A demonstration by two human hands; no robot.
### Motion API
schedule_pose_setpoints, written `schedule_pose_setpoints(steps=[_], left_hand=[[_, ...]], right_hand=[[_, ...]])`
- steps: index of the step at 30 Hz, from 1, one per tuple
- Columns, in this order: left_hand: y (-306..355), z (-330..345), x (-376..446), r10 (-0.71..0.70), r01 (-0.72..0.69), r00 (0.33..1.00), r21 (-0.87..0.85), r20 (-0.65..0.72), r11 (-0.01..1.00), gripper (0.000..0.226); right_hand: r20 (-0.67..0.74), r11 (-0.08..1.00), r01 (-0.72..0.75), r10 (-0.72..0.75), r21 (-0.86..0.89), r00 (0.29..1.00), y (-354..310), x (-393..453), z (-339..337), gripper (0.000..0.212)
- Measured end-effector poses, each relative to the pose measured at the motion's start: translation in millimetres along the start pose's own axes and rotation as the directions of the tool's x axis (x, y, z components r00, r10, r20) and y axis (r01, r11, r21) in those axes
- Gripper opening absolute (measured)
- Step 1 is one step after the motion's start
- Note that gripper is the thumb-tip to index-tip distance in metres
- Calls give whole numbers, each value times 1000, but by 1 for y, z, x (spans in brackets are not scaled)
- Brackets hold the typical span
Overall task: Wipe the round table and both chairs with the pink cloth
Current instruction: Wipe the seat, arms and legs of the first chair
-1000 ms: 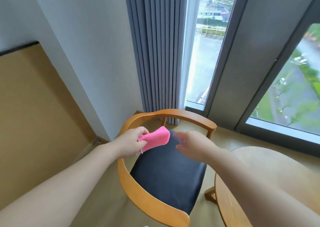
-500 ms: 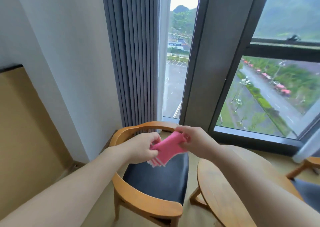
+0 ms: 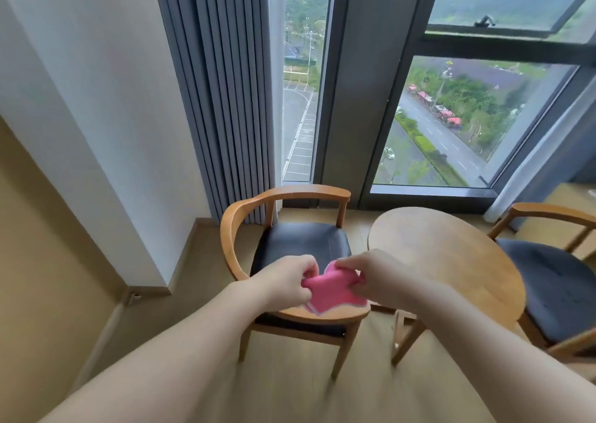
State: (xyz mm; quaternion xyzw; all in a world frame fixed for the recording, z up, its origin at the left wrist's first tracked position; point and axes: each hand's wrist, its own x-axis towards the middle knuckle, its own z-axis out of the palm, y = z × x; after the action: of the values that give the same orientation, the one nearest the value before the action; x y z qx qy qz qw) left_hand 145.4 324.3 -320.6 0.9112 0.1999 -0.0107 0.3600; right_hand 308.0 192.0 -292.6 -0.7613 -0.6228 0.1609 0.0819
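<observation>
Between your hands, left hand (image 3: 283, 282) and right hand (image 3: 375, 275) pinch the pink cloth (image 3: 329, 290) stretched nine-to-three, the round table (image 3: 445, 261) lying at two o'clock, nearer your right.

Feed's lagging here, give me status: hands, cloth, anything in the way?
Left hand and right hand both pinching the pink cloth, held above the left wooden chair with dark seat. Round wooden table bare. Nothing in the way.

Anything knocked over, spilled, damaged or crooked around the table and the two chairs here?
Nothing stands out. Both chairs stand upright either side of the round table, whose top shows no spill. The left hand and right hand hold the pink cloth bunched between them.
</observation>
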Motion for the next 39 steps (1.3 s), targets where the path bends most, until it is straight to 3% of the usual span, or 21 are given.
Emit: schedule_pose_setpoints(steps=[3, 10, 14, 20, 24, 29, 32, 35, 39], left_hand=[[3, 18, -10, -3, 3, 1000, -13, 10, 1000, 27], [19, 80, -15, -103, 105, 993, -39, 55, 994, 21], [21, 149, -9, -127, 129, 989, -20, 78, 991, 21], [0, 250, -7, -165, 173, 982, -84, 90, 981, 20], [-46, 292, 6, -142, 154, 985, -116, 102, 981, 25], [-128, 343, 27, -119, 121, 993, -131, 20, 984, 23], [-181, 375, 50, -103, 96, 994, -133, -47, 987, 17], [-231, 411, 82, -108, 91, 987, -142, -119, 986, 14], [-294, 468, 123, -61, 13, 955, -165, -289, 986, 14]], right_hand=[[-21, 999, -28, 28, 23, 999, 1, -19, 16, 24], [10, 938, -137, 142, 318, 990, 33, -73, 62, 31], [6, 933, -200, 208, 298, 978, 66, -109, 110, 41], [56, 920, -334, 330, 206, 942, 103, -153, 189, 24], [50, 875, -425, 425, 231, 904, 125, -145, 248, 15], [45, 863, -460, 462, 208, 886, 150, -101, 339, 9], [6, 842, -470, 486, 264, 874, 170, -67, 397, 20], [-59, 820, -482, 522, 310, 851, 195, -34, 451, 12], [-185, 798, -460, 557, 390, 809, 231, 3, 528, 24]])
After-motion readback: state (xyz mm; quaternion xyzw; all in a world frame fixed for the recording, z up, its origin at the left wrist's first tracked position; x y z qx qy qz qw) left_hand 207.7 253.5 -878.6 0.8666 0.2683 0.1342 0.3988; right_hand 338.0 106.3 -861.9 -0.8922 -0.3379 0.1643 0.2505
